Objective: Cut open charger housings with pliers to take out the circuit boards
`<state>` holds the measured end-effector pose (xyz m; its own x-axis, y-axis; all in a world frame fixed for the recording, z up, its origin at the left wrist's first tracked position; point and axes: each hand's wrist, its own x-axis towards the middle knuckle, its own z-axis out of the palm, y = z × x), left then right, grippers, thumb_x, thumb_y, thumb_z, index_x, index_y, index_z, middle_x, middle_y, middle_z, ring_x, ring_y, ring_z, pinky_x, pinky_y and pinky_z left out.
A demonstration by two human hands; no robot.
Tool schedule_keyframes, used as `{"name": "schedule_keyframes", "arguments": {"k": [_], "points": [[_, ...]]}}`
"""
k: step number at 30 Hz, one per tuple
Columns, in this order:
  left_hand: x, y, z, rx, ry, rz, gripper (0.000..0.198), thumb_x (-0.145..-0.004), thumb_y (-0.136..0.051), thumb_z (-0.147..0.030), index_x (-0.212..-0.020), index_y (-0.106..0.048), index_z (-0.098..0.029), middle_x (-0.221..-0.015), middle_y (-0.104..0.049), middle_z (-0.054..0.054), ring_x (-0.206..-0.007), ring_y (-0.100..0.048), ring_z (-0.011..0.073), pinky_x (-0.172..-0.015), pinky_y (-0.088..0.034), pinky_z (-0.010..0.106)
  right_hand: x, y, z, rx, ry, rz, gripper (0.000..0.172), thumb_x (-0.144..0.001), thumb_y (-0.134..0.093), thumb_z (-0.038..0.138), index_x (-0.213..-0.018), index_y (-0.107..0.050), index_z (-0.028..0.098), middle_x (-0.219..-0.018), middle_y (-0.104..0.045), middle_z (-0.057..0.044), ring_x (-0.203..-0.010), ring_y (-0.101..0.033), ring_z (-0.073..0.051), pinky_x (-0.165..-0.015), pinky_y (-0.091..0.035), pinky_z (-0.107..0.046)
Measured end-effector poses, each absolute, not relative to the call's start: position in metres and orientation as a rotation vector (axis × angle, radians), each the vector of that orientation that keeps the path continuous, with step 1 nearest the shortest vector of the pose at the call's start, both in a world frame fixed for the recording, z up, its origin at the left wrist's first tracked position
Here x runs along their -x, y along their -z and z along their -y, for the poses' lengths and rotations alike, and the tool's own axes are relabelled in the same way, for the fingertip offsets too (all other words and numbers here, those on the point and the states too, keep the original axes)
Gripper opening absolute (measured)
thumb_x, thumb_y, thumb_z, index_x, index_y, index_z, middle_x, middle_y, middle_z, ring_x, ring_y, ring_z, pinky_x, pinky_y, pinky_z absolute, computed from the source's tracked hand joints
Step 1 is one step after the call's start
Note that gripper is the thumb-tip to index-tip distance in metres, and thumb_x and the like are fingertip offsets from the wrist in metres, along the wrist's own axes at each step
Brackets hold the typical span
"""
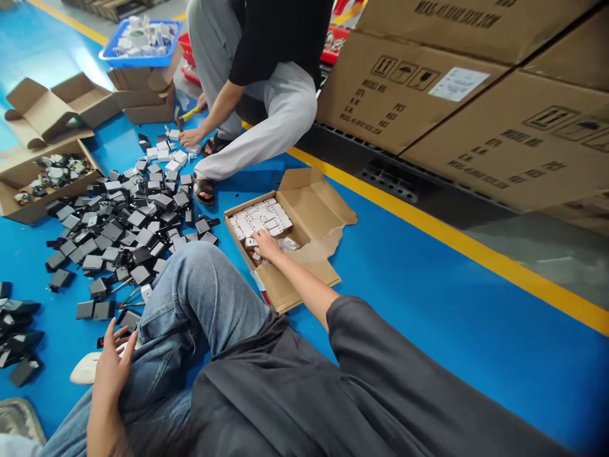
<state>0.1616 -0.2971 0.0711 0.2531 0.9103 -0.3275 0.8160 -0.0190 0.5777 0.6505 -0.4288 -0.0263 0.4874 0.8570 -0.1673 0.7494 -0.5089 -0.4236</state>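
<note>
White charger (250, 242) in the head view: it sits at the near left corner of an open cardboard box (304, 260), between the bent fingers and thumb of the right hand (265, 245), which seems to grip it by its sides; whether it is lifted or resting on the bottom, I cannot tell. The box's flaps are folded outward, which probably lets the arm reach in over the torn edge. Inside, white blocks (261, 217) lie in tight rows, likely so that they prop one another up, and a clear plastic bag (287, 244) fills part of the remaining corner. The left hand (114, 358) is loosely spread above the thigh with nothing visible in it, near a heap of black chargers (118, 228) on the blue floor, spread within reach of both people. Beyond the heap, a co-worker holds a hammer (188, 115) in one hand, the other hand beside white pieces (166, 152) on the floor, perhaps to steady one. Another cardboard box (52, 197) holds a jumble of small parts (59, 170), while a blue tray (136, 62), raised on stacked boxes (143, 101), is piled with white parts (145, 37).
</note>
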Motion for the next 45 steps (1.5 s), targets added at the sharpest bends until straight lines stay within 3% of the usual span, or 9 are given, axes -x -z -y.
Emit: {"name": "schedule_keyframes", "arguments": {"k": [12, 20, 26, 30, 35, 39, 45], "points": [[-0.162, -0.073, 0.299, -1.878, -0.150, -1.541, 0.095, -0.075, -0.051, -0.070, -0.149, -0.021, -0.019, -0.125, -0.059, 0.016, -0.102, -0.066, 0.0304, -0.090, -0.055, 0.052, -0.653, 0.033, 0.425, 2.572, -0.375, 1.350, 0.045, -0.078, -0.046, 0.003, -0.119, -0.056, 0.019, -0.120, -0.049, -0.011, -0.108, -0.046, -0.023, -0.088, -0.042, -0.031], [-0.164, -0.077, 0.300, -1.871, -0.133, -1.554, 0.092, -0.077, -0.051, -0.065, -0.149, -0.020, -0.017, -0.124, -0.060, 0.016, -0.100, -0.066, 0.0283, -0.089, -0.056, 0.048, -0.634, 0.031, 0.419, 2.604, -0.388, 1.299, 0.036, -0.085, -0.057, 0.038, -0.115, -0.052, 0.019, -0.117, -0.047, -0.011, -0.100, -0.051, -0.023, -0.074, -0.043, -0.030], [-0.163, -0.078, 0.303, -1.874, -0.141, -1.560, 0.094, -0.077, -0.050, -0.067, -0.149, -0.020, -0.016, -0.126, -0.059, 0.018, -0.101, -0.066, 0.0294, -0.088, -0.056, 0.048, -0.635, 0.033, 0.414, 2.683, -0.355, 1.174, 0.033, -0.087, -0.055, 0.039, -0.111, -0.053, 0.016, -0.115, -0.049, -0.014, -0.095, -0.054, -0.023, -0.066, -0.040, -0.028], [-0.163, -0.076, 0.302, -1.874, -0.155, -1.546, 0.094, -0.076, -0.052, -0.066, -0.149, -0.021, -0.016, -0.125, -0.059, 0.018, -0.099, -0.067, 0.0296, -0.087, -0.056, 0.048, -0.641, 0.031, 0.425, 2.687, -0.324, 1.135, 0.038, -0.088, -0.052, 0.047, -0.110, -0.054, 0.016, -0.115, -0.053, -0.014, -0.098, -0.054, -0.023, -0.071, -0.041, -0.029], [-0.164, -0.075, 0.301, -1.897, -0.138, -1.553, 0.091, -0.077, -0.050, -0.065, -0.149, -0.021, -0.017, -0.125, -0.060, 0.019, -0.099, -0.067, 0.0300, -0.088, -0.055, 0.048, -0.662, 0.032, 0.446, 2.721, -0.409, 1.109, 0.036, -0.090, -0.049, 0.047, -0.086, -0.065, 0.015, -0.090, -0.065, -0.012, -0.092, -0.058, -0.024, -0.080, -0.041, -0.031], [-0.162, -0.074, 0.301, -1.898, -0.149, -1.556, 0.092, -0.076, -0.050, -0.066, -0.149, -0.022, -0.018, -0.125, -0.061, 0.018, -0.099, -0.068, 0.0305, -0.087, -0.055, 0.049, -0.671, 0.034, 0.450, 2.700, -0.468, 1.164, 0.037, -0.087, -0.053, 0.048, -0.094, -0.069, 0.016, -0.101, -0.068, -0.012, -0.100, -0.058, -0.023, -0.084, -0.041, -0.030], [-0.156, -0.068, 0.299, -1.863, -0.145, -1.549, 0.088, -0.075, -0.058, -0.060, -0.147, -0.025, -0.022, -0.124, -0.063, 0.014, -0.097, -0.068, 0.0290, -0.084, -0.057, 0.046, -0.668, 0.029, 0.446, 2.732, -0.516, 1.158, 0.039, -0.085, -0.056, 0.050, -0.087, -0.071, 0.015, -0.101, -0.069, -0.014, -0.100, -0.058, -0.023, -0.087, -0.039, -0.032]]}}
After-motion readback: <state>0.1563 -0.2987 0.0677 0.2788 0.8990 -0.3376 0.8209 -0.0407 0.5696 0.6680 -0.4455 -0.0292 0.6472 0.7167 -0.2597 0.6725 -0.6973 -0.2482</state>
